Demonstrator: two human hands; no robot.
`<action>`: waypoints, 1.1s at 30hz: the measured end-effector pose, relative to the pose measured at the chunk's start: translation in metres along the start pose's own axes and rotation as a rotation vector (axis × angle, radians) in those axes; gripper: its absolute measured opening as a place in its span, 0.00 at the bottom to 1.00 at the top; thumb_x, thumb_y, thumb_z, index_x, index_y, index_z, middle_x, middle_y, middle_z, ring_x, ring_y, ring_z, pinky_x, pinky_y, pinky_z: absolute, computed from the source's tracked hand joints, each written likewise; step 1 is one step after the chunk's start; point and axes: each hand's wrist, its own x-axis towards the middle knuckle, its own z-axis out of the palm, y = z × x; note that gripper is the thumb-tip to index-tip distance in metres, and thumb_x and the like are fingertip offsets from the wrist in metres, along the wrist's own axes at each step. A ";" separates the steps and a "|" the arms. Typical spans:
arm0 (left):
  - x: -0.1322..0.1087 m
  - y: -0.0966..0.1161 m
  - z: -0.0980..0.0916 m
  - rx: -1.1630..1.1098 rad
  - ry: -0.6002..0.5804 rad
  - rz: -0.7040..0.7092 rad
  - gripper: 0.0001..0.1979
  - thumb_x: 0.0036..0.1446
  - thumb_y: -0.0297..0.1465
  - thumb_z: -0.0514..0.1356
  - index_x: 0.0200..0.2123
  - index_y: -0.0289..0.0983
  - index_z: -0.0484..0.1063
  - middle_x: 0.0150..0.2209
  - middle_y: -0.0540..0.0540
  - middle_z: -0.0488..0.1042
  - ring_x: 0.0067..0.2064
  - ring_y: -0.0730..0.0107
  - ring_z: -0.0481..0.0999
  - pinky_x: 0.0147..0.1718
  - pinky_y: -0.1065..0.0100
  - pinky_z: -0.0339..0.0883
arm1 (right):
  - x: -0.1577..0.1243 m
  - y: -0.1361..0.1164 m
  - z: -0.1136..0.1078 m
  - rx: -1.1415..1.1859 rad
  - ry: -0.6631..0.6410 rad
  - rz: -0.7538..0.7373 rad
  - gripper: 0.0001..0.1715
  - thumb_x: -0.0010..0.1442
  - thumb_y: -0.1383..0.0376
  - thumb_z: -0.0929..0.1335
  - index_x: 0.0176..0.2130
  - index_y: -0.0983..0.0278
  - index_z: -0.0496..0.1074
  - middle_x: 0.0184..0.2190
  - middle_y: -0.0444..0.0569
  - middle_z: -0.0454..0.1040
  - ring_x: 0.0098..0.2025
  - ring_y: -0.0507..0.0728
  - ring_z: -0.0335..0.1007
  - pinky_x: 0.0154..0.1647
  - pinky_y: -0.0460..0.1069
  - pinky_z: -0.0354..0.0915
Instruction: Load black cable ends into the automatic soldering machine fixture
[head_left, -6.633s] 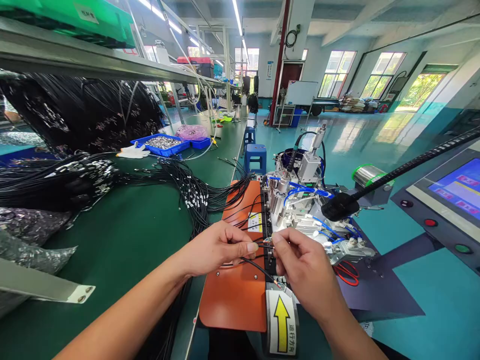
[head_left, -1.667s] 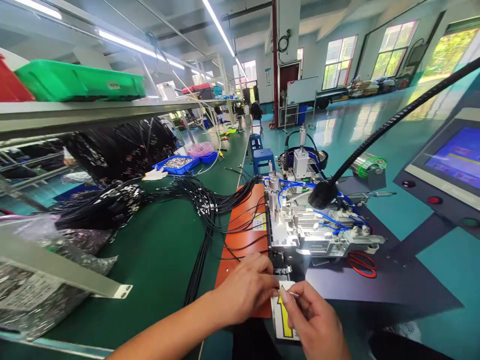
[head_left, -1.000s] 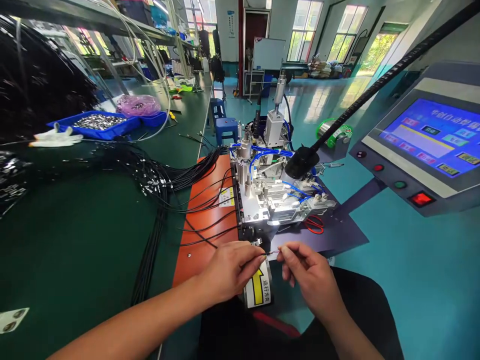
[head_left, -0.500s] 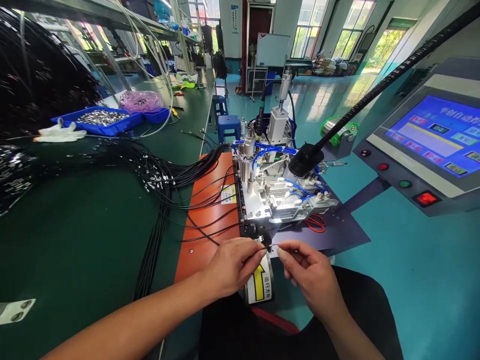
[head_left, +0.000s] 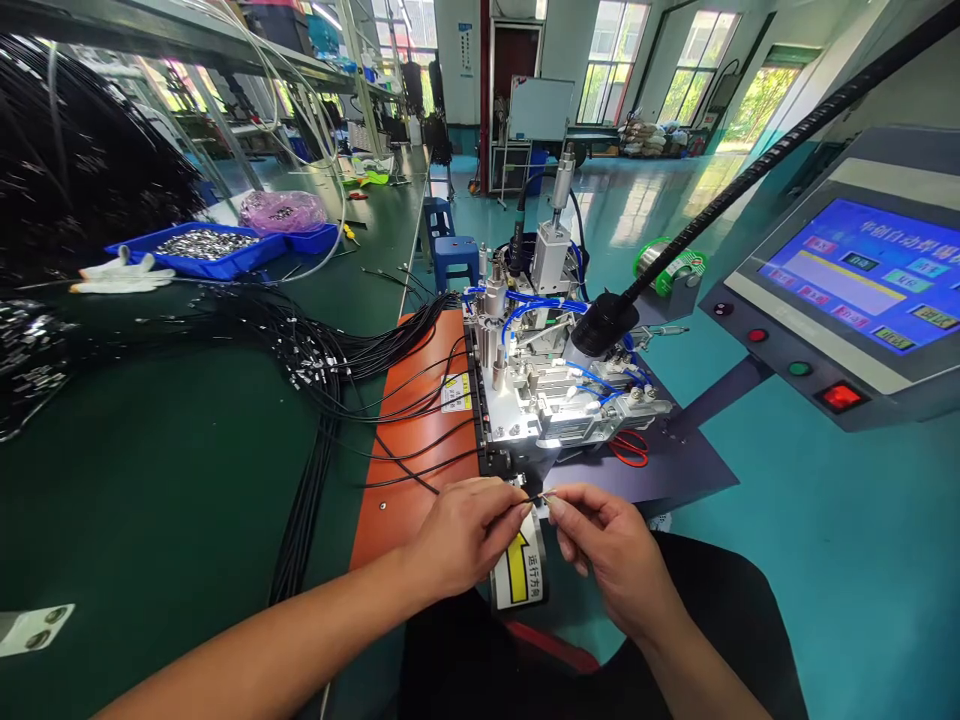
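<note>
In front of the machine, my left hand (head_left: 484, 530) pinches a thin black cable (head_left: 535, 498) close to its stripped end. My right hand (head_left: 607, 545) closes thumb and forefinger at the tip of that cable, on its fine wire end. Both hands hang just above a roller with a yellow arrow label (head_left: 517, 572). Behind them stands the metal wire-processing machine (head_left: 555, 390) with blue air hoses. Several black cables (head_left: 420, 455) run across the orange plate (head_left: 375, 530) into the machine's left edge.
Left on the green bench (head_left: 187, 450) lie a bundle of black cables (head_left: 300, 500), a blue tray of metal parts (head_left: 210, 248) and a white glove (head_left: 124, 272). A black lamp arm (head_left: 697, 225) crosses above the machine. A control screen (head_left: 862, 270) and red-handled scissors (head_left: 628, 450) are at right.
My right hand has moved slightly left, closer to my left hand, along the cable's end. My left hand stays nearly in place. The view has shifted slightly.
</note>
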 end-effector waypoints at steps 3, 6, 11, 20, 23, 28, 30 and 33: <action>0.000 0.000 0.001 -0.002 0.013 -0.006 0.10 0.67 0.31 0.53 0.36 0.36 0.73 0.27 0.50 0.70 0.30 0.74 0.68 0.30 0.72 0.58 | 0.000 0.002 0.002 0.036 -0.006 0.017 0.17 0.58 0.54 0.72 0.36 0.66 0.74 0.17 0.39 0.64 0.18 0.46 0.53 0.18 0.42 0.50; -0.001 0.000 0.001 -0.002 0.017 -0.012 0.10 0.67 0.31 0.53 0.36 0.36 0.73 0.27 0.50 0.70 0.30 0.74 0.68 0.30 0.72 0.58 | 0.000 0.006 0.004 0.045 -0.019 0.003 0.16 0.59 0.54 0.72 0.36 0.65 0.73 0.17 0.38 0.64 0.18 0.46 0.53 0.18 0.42 0.50; -0.001 0.001 0.001 0.004 0.043 0.001 0.10 0.66 0.31 0.53 0.35 0.36 0.73 0.25 0.50 0.69 0.28 0.75 0.67 0.28 0.72 0.57 | -0.004 0.010 0.007 0.000 0.026 -0.043 0.17 0.59 0.53 0.72 0.37 0.65 0.73 0.18 0.39 0.66 0.19 0.47 0.56 0.19 0.42 0.54; -0.003 0.000 0.002 0.009 0.057 0.013 0.09 0.66 0.30 0.54 0.36 0.36 0.73 0.26 0.50 0.69 0.29 0.74 0.67 0.28 0.72 0.57 | -0.011 0.006 0.013 -0.097 0.140 -0.088 0.18 0.57 0.52 0.72 0.35 0.65 0.74 0.18 0.41 0.66 0.20 0.48 0.58 0.18 0.43 0.55; -0.004 -0.001 0.003 0.002 0.067 0.013 0.08 0.65 0.30 0.54 0.36 0.35 0.73 0.26 0.50 0.69 0.29 0.74 0.67 0.29 0.72 0.58 | -0.011 0.009 0.013 -0.005 0.078 -0.014 0.19 0.57 0.51 0.72 0.34 0.65 0.73 0.16 0.39 0.64 0.18 0.47 0.55 0.16 0.42 0.52; -0.004 -0.002 0.004 -0.007 0.078 -0.012 0.08 0.65 0.30 0.55 0.35 0.35 0.72 0.26 0.50 0.68 0.29 0.75 0.66 0.28 0.72 0.57 | -0.014 0.013 0.008 -0.082 0.036 0.005 0.18 0.60 0.52 0.70 0.33 0.65 0.72 0.17 0.39 0.63 0.18 0.47 0.55 0.16 0.42 0.53; -0.004 -0.001 0.004 -0.006 0.080 -0.001 0.08 0.65 0.30 0.55 0.35 0.35 0.72 0.26 0.50 0.68 0.29 0.75 0.66 0.28 0.72 0.57 | -0.016 0.013 0.004 -0.212 0.111 -0.076 0.16 0.61 0.54 0.69 0.35 0.64 0.72 0.19 0.41 0.66 0.20 0.49 0.60 0.19 0.44 0.57; -0.003 0.000 0.004 -0.007 0.087 0.015 0.09 0.65 0.30 0.54 0.35 0.34 0.72 0.26 0.50 0.68 0.28 0.75 0.66 0.28 0.72 0.56 | -0.017 0.014 -0.002 -0.487 0.283 -0.403 0.09 0.60 0.60 0.70 0.39 0.63 0.73 0.29 0.46 0.70 0.27 0.52 0.67 0.28 0.47 0.66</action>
